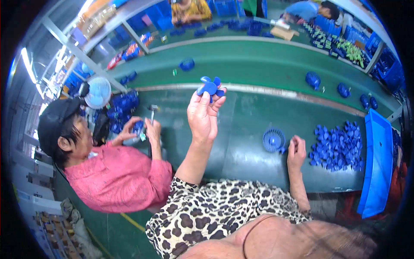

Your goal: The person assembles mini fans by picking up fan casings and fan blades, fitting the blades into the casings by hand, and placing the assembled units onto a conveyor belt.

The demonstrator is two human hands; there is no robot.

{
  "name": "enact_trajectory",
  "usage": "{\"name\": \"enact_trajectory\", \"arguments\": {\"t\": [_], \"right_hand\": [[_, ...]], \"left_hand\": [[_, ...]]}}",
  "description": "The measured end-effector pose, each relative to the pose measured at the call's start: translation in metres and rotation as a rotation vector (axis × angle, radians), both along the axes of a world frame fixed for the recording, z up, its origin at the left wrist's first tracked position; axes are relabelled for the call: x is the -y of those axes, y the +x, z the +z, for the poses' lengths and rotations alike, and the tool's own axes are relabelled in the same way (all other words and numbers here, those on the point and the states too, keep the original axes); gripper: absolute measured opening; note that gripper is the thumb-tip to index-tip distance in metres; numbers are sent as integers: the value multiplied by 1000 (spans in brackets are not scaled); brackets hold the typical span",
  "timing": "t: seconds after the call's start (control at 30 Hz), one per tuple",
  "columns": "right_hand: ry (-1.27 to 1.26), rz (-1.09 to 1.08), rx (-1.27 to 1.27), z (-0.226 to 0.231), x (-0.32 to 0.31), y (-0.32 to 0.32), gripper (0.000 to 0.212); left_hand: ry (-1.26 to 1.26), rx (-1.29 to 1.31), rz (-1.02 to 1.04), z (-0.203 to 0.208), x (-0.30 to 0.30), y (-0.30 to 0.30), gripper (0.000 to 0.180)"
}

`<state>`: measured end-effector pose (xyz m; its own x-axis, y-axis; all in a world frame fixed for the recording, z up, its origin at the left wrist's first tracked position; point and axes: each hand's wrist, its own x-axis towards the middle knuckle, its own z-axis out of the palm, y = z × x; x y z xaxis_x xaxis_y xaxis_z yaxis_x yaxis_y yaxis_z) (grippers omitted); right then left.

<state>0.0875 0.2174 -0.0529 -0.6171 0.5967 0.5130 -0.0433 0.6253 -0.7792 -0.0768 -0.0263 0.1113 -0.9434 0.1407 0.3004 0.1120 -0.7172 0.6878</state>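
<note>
We have a blue fan blade (208, 89) raised above the bench (241, 121), its rounded petals spread around a smooth central hub. Our left grip (203, 118) is closed on it, thumb and fingers pinching it from below, with the forearm upright. Just beyond the blade in our view runs the pale edge strip (258, 88) of the bench.

Our right grip (296, 154) hangs low over the bench, its fingers curled; we cannot tell whether anything is pinched between them. Just to its left, a round blue fan cage (274, 140) lies on the bench, ribs fanning out from its centre. To its right spreads a heap of small blue parts (336, 146), and past that a long blue tray (378, 159) stands at the right end.

Beyond the strip stretches a green belt (250, 56), where we see a blue fan body (186, 64) on the left and more blue pieces (343, 90) on the right. At our left, a co-worker in a pink shirt (125, 183) and dark cap holds a small blue part (137, 127). Behind that person is a pale blue standing fan (98, 93). Across the belt, we see a person in yellow (192, 13).
</note>
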Motion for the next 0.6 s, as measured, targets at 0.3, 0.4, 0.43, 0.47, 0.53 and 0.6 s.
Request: {"name": "enact_trajectory", "arguments": {"t": [0.3, 0.4, 0.43, 0.47, 0.53, 0.6], "right_hand": [[-89, -59, 46, -14, -3, 0, 14], [-142, -148, 0, -17, -8, 8, 16], [-210, -151, 32, -6, -3, 9, 17], [-258, -150, 9, -6, -5, 9, 20], [-300, -130, -41, -17, -14, 5, 21], [-325, -136, 22, -22, -17, 3, 20]], "left_hand": [[-159, 552, 414, -141, 118, -30, 28], [-469, 585, 444, -153, 107, 40, 35], [-561, 522, 432, -152, 100, 69, 35], [-657, 416, 367, -149, 93, 92, 31], [-800, 352, 230, -152, 68, 106, 22], [-830, 271, 85, -160, 45, 108, 20]]}}
